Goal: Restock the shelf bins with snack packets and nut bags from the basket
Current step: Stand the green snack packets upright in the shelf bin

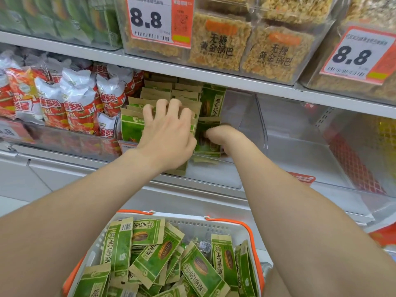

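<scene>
Just right of the right hand [222, 137], the clear bin [214, 176] shows bare floor as far as a clear divider [260, 121]. The upper shelf edge [150, 65] runs close above both hands. Green and kraft-brown seed packets [212, 103], printed with a striped seed, stand upright in rows under the left hand [167, 129], whose bent fingers hook over their tops. The right hand reaches in beside it against a low stack; its fingers are hidden, so its grip cannot be told. Below both forearms, the white, orange-rimmed basket [192, 224] holds loose packets [154, 254] in a heap.
</scene>
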Motion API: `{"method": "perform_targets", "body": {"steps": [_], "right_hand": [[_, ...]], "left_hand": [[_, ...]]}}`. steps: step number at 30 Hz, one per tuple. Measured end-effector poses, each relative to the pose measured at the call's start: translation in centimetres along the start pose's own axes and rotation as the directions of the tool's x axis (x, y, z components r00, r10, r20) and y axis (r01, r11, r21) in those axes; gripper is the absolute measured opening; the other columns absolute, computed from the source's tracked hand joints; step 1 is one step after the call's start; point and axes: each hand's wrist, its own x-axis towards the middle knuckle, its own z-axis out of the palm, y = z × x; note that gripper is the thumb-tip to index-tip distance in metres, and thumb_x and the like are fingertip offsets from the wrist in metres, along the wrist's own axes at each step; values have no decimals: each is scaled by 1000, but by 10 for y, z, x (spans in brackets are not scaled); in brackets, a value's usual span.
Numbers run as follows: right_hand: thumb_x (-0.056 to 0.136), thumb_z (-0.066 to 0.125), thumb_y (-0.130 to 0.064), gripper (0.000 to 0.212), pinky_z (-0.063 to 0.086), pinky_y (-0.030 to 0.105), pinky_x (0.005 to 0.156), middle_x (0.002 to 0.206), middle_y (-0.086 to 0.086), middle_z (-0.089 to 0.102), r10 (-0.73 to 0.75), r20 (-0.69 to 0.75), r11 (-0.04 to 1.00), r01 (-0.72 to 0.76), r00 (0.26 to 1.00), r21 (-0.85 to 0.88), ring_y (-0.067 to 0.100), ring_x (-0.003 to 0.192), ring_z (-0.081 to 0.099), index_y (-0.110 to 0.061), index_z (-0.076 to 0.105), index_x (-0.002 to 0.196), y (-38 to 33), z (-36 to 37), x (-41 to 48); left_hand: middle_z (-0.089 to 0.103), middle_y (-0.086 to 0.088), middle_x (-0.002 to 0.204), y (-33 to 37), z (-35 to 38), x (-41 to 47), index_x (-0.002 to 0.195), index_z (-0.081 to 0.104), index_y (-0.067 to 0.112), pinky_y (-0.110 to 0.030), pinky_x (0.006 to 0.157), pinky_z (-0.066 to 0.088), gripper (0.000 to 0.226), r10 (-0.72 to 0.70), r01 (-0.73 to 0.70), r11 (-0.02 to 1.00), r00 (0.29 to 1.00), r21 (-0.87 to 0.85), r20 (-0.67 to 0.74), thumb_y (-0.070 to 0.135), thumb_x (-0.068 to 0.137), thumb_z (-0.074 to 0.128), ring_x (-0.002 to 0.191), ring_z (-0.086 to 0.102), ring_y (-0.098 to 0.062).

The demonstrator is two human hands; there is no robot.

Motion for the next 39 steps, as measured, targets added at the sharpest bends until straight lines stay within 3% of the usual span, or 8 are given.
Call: {"method": "perform_targets", "body": {"steps": [6, 10, 13, 19, 22, 27, 34, 39], "right_hand": [[87, 75, -10, 33, 58, 34, 68, 105, 12, 70, 37, 101, 979, -57, 994, 197, 26, 89, 70, -11, 60, 117, 2, 3, 21], [91, 70, -1, 16, 59, 48, 93, 109, 13, 76, 1, 159, 969, -40, 987, 244, 31, 102, 73, -13, 68, 102, 5, 4, 23], [92, 71, -2, 29, 59, 49, 92, 114, 15, 74, -4, 146, 968, -33, 989, 248, 33, 105, 72, -7, 66, 120, 3, 1, 23], [85, 82, -6, 65, 50, 27, 93, 127, 4, 59, -204, -281, 909, 288, 938, 300, 16, 107, 54, -13, 42, 135, 1, -3, 28], [84, 82, 0, 66, 48, 7, 69, 117, -3, 60, -259, -290, 871, 353, 921, 343, 12, 103, 55, -12, 45, 137, 2, -2, 31], [81, 86, -4, 66, 50, 24, 88, 122, -3, 67, -274, -373, 857, 401, 886, 323, 16, 112, 64, -15, 53, 137, 3, -1, 48], [92, 77, -34, 81, 45, 35, 86, 141, 10, 57, -223, -268, 950, 271, 937, 155, 32, 124, 59, -23, 23, 151, 0, 2, 61], [93, 75, -31, 76, 51, 38, 94, 139, 6, 61, -218, -279, 926, 288, 935, 244, 30, 122, 62, -23, 25, 150, 1, 8, 67]], "left_hand": [[49, -14, 127, 3, 3, 4, 113, 55, 14, -53, 95, 36, 40, 15, -15, 1000, 1000, 14, -13, 41, 89, 40, 112, 44, -37], [48, -14, 128, 2, 3, 3, 113, 55, 14, -53, 96, 37, 38, 16, -15, 1000, 1000, 21, -19, 41, 89, 43, 113, 44, -37], [48, -14, 130, 0, 3, 2, 114, 55, 14, -53, 96, 37, 38, 18, -17, 1000, 1000, 21, -19, 42, 90, 45, 114, 43, -37], [47, -13, 129, -3, 3, 0, 111, 54, 15, -53, 96, 36, 33, 24, -24, 1000, 999, -6, -22, 40, 90, 48, 113, 42, -37], [47, -12, 129, -4, 4, 0, 110, 54, 15, -53, 95, 36, 33, 28, -28, 1000, 999, -1, -25, 40, 90, 47, 112, 43, -37], [47, -12, 129, -4, 4, 1, 109, 53, 15, -53, 95, 35, 31, 30, -30, 999, 999, -11, -33, 40, 90, 48, 112, 42, -36], [49, -12, 127, -1, 6, 4, 111, 55, 15, -53, 96, 35, 37, 28, -28, 1000, 998, -10, -51, 41, 85, 48, 112, 44, -37], [51, -8, 127, 1, 3, 6, 113, 55, 18, -54, 100, 34, 38, 51, -52, 999, 997, -13, -63, 41, 83, 47, 115, 45, -34]]}}
